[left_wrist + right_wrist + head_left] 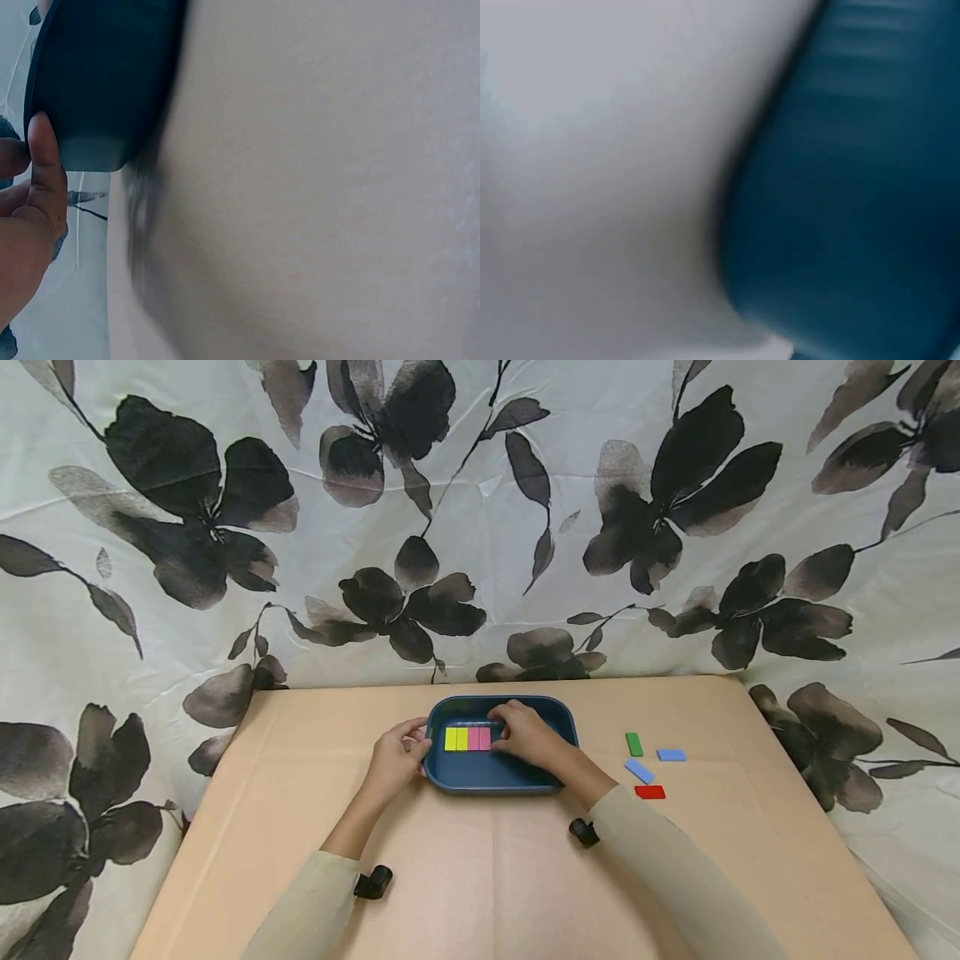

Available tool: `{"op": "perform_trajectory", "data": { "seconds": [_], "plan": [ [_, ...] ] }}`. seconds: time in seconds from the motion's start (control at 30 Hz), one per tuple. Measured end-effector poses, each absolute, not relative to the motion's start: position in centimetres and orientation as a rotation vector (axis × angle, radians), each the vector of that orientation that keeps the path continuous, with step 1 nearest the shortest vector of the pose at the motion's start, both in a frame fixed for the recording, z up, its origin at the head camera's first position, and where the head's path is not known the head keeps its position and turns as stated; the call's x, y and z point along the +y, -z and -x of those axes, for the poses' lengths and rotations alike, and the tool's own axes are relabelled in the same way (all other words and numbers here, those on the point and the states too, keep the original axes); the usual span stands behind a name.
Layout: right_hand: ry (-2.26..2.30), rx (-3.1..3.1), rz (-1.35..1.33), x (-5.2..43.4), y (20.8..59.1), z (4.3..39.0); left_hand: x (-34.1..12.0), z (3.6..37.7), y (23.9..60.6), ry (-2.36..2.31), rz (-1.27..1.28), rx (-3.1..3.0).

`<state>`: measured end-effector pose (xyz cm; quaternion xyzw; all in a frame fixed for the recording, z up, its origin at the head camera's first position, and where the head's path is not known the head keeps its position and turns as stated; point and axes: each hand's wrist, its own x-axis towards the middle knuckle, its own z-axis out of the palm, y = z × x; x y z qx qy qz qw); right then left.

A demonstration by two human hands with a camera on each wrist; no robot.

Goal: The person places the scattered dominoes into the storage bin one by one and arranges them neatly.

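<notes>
A dark blue tray [450,777] lies on the table. My left hand [396,753] grips its left end, and in the left wrist view the thumb [45,142] presses the outer wall while the other fingers are behind the rim. Inside the tray, two yellow blocks [456,739] and two pink blocks [479,739] stand side by side in one row. My right hand [528,735] reaches over the tray's right part, its curled thumb and fingertips at the right end of the rightmost pink block. In the right wrist view only the blurred tray [832,202] shows, not the hand.
Right of the tray lie a green block [634,744], two blue blocks [671,755] and a red block [649,792], loose on the tan table [487,877]. A white cloth with dark flowers [525,635] hangs behind the table's back edge.
</notes>
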<state>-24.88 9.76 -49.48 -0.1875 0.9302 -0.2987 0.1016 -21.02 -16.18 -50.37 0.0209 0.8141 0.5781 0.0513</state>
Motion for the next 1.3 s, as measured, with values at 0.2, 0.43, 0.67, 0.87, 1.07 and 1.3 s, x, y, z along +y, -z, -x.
{"op": "perform_trajectory", "data": {
  "seconds": [0.2,0.43,0.67,0.87,1.07,1.3],
  "plan": [
    [0.991,2.780,0.637,12.7,47.2,24.2,-16.1,21.1,50.4,-1.760,-0.069,2.477],
    [1.075,2.818,0.661,16.8,45.2,23.0,-16.1,21.1,50.4,-1.752,-0.070,2.485],
    [1.121,2.933,0.597,21.5,44.6,21.5,-16.1,21.1,50.5,-1.754,-0.071,2.486],
    [1.111,2.984,0.520,24.9,45.1,20.2,-16.1,21.1,50.6,-1.761,-0.079,2.482],
    [1.049,3.032,0.482,28.0,46.8,18.8,-16.1,21.1,50.8,-1.763,-0.100,2.478],
    [1.063,2.962,0.495,30.7,48.7,16.9,-16.3,21.0,50.6,-1.774,-0.089,2.479]
  ]
}}
